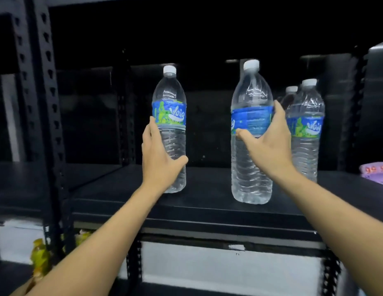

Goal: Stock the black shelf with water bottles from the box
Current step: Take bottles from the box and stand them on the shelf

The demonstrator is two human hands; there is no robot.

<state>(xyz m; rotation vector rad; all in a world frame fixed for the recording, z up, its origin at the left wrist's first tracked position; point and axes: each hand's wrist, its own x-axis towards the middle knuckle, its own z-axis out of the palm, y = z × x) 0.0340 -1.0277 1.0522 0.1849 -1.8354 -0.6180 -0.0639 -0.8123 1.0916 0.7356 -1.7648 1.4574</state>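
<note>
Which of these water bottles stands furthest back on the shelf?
The half-hidden bottle at the right, behind the unheld bottle; only its cap and shoulder show.

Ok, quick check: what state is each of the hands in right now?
Left hand: grips the left water bottle.
Right hand: grips the middle water bottle.

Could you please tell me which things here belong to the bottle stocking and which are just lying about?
Job: black shelf; left hand gripping left bottle; right hand gripping middle bottle; right bottle and rear bottle standing shelved.
Lying about: pink packet, right edge; yellow-green packets, lower left.
</note>
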